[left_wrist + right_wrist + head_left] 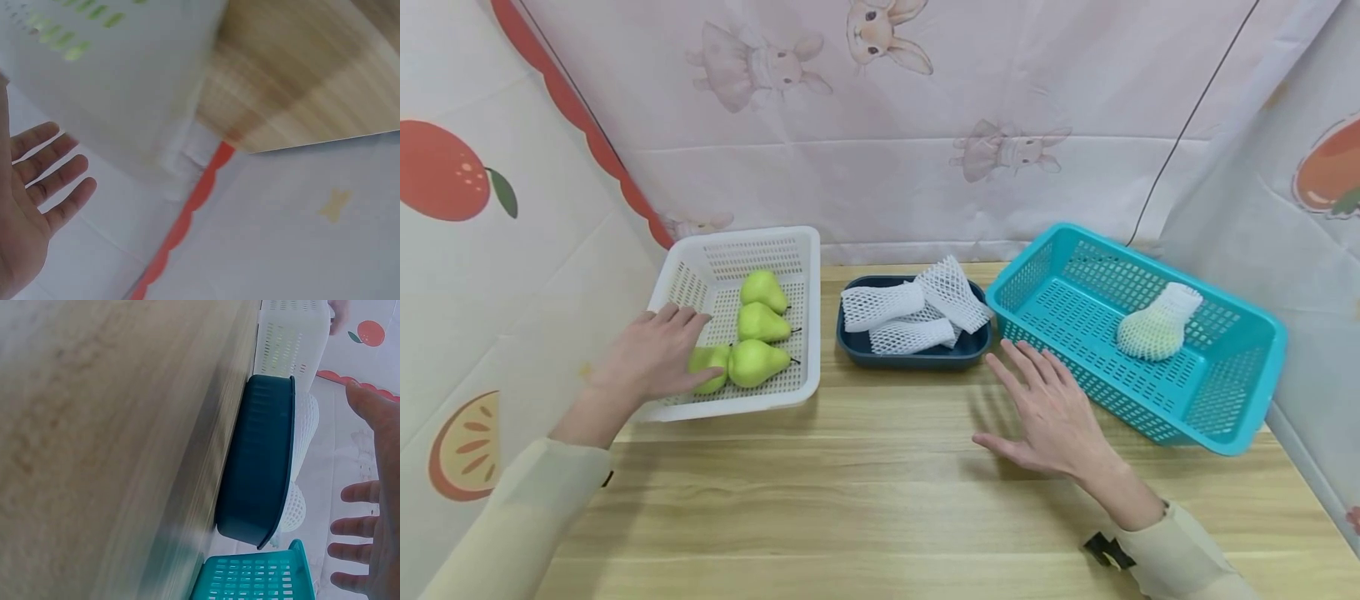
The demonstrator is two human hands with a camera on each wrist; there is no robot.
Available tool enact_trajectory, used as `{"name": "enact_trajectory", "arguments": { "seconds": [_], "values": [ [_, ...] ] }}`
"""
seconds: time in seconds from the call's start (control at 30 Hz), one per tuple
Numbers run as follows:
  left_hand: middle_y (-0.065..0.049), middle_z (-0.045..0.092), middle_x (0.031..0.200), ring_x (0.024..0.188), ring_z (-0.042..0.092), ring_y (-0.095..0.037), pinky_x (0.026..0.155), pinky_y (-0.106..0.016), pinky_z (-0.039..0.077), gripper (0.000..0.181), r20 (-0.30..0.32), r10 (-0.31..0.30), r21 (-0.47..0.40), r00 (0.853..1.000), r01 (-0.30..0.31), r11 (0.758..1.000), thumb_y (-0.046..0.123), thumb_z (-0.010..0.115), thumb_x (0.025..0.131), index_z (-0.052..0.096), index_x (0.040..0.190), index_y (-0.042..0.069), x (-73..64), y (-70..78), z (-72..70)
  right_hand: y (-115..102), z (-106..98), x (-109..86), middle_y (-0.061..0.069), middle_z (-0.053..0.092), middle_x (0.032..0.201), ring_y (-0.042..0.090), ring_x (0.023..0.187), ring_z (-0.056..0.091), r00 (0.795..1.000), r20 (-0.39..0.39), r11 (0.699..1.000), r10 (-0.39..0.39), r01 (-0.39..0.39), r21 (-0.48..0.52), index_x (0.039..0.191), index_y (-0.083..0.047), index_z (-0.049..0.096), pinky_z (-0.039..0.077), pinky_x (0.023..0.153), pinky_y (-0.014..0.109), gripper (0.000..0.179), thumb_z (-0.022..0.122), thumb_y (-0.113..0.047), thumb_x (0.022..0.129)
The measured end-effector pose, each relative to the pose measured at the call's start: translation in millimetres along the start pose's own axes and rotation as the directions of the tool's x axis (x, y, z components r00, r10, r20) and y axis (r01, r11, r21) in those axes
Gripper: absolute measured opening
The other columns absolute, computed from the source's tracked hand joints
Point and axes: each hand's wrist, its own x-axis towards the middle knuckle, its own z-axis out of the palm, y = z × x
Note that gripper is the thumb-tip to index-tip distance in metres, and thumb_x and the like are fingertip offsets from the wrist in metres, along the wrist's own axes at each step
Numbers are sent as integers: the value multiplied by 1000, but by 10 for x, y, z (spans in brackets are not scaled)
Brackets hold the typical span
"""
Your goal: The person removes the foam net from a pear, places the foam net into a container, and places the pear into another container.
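Several green pears (pixel 762 322) lie in a white perforated basket (pixel 814 333) on the left. Over that basket's left side is my left hand (pixel 661 350), its fingers extended and partly covering one pear; nothing is gripped. In the left wrist view the same hand (pixel 37 200) shows spread fingers beside the basket wall. My right hand (pixel 1051 410) hovers above the table, fingers spread, near the front of a turquoise basket (pixel 1060 350). Inside the turquoise basket lies one pear (pixel 1159 323) wrapped in a white foam net. White foam net sleeves (pixel 910 310) are piled in a dark blue tray (pixel 917 362) between the baskets.
The wooden table (pixel 865 492) runs in front of the baskets and tray. A printed fabric backdrop (pixel 895 192) rises right behind them, with more fabric walls at both sides. The turquoise basket stands at an angle on the right.
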Motion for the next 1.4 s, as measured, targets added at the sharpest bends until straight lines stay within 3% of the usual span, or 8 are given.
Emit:
{"name": "enact_trajectory", "arguments": {
  "seconds": [0.2,0.4,0.6,0.7,0.9,1.03,1.13,1.4],
  "values": [
    [-27,71,120,114,65,-46,91,-59,58,82,-133,63,2,989,-64,998,57,82,79,64,129,-6,52,192,-107,11,-12,2,21,49,161,43,148,46,1000,4,1000,-5,5,-4,154,-9,52,35,123,61,113,18,-95,88],
    [-23,74,111,104,68,-41,85,-54,61,78,-274,135,-12,952,-143,990,55,80,76,68,125,-4,116,405,-159,16,-45,7,21,49,161,44,146,49,1000,-13,1000,-20,20,-10,155,-9,51,35,124,60,114,17,-95,88],
    [-21,74,111,100,69,-38,80,-50,62,75,-336,150,-39,930,-173,984,52,81,75,69,125,-2,145,637,-202,45,-97,4,21,51,159,44,145,49,999,-31,999,-35,34,-13,154,-8,52,37,123,60,112,20,-94,89],
    [-20,74,112,100,69,-37,80,-48,63,75,-340,145,-56,929,-174,983,54,82,76,69,125,-1,150,758,-224,66,-128,-3,20,51,159,43,145,49,999,-29,999,-38,38,-9,153,-8,53,36,122,60,111,23,-94,89],
    [-19,73,124,112,69,-35,92,-47,62,81,-296,147,-92,944,-182,979,61,79,80,67,133,0,157,965,-209,104,-241,-17,19,50,160,42,147,46,999,2,999,-47,47,11,154,-8,52,37,121,60,110,27,-93,90],
    [-18,73,127,113,68,-34,94,-46,61,83,-307,159,-88,938,-194,977,64,76,81,67,134,0,155,1066,-156,146,-351,-23,18,50,161,41,148,45,998,33,999,-54,54,6,155,-10,51,39,120,60,108,33,-93,89],
    [-18,73,127,114,68,-33,93,-46,61,83,-320,158,-105,934,-201,974,63,77,80,68,133,0,152,1145,-116,191,-432,-31,18,52,159,41,146,48,997,44,998,-70,70,-1,154,-10,53,41,118,60,105,51,-89,85],
    [-17,71,131,120,67,-35,101,-48,59,83,-330,136,-181,934,-204,962,64,78,81,67,135,2,136,1339,-24,309,-710,-59,19,56,155,43,141,52,990,85,993,-110,113,-36,152,-11,55,45,114,61,101,62,-84,82]
  ]
}}
